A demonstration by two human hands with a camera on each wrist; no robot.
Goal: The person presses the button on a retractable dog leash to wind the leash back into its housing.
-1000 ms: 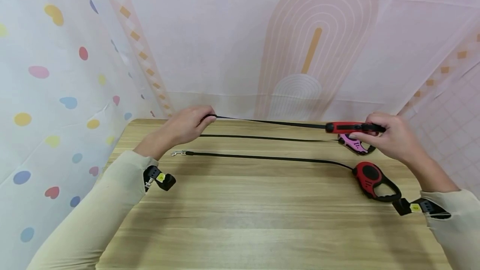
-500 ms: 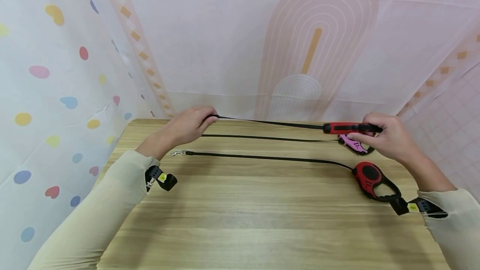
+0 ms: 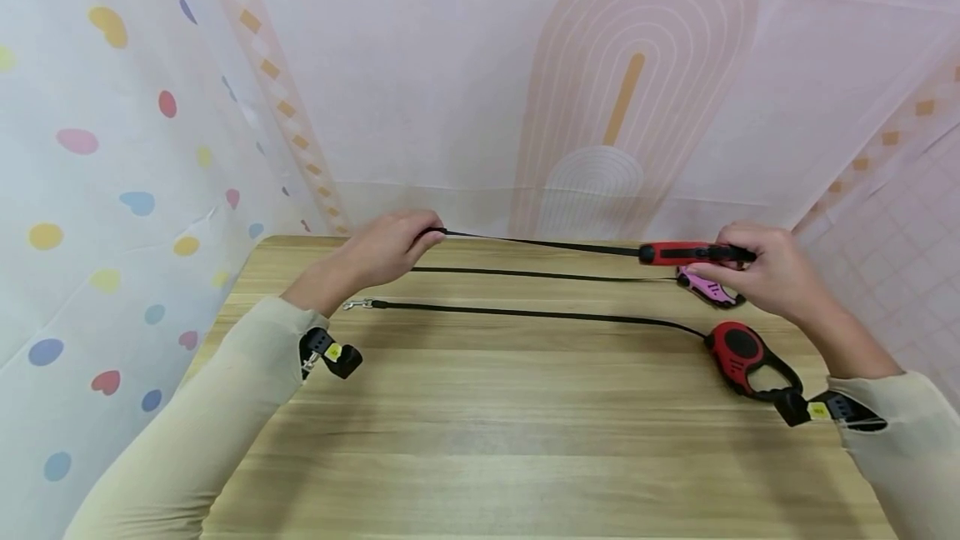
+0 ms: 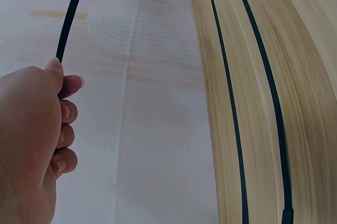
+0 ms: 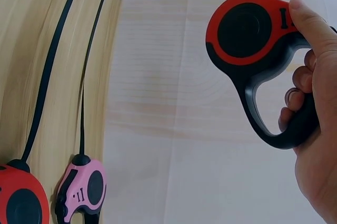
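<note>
My right hand (image 3: 765, 272) grips the black handle of a red retractable leash (image 3: 682, 254) (image 5: 253, 39), held above the table's far right. Its black strap (image 3: 540, 243) (image 4: 71, 13) runs taut to my left hand (image 3: 390, 248) (image 4: 37, 129), which pinches the strap's end above the far left. A pink leash (image 3: 708, 290) (image 5: 81, 192) lies below the right hand with its strap (image 3: 525, 275) stretched left. A second red leash (image 3: 742, 357) lies nearer, its strap (image 3: 525, 315) ending in a metal clip (image 3: 358, 305).
The wooden table (image 3: 525, 432) is bare in its near half. Patterned cloth walls (image 3: 112, 148) close it in at the left, back and right. Black wrist camera mounts (image 3: 333, 354) sit on both cream sleeves.
Both hands have drifted slightly toward each other, and the strap between them looks a little shorter. The leashes on the table have not moved.
</note>
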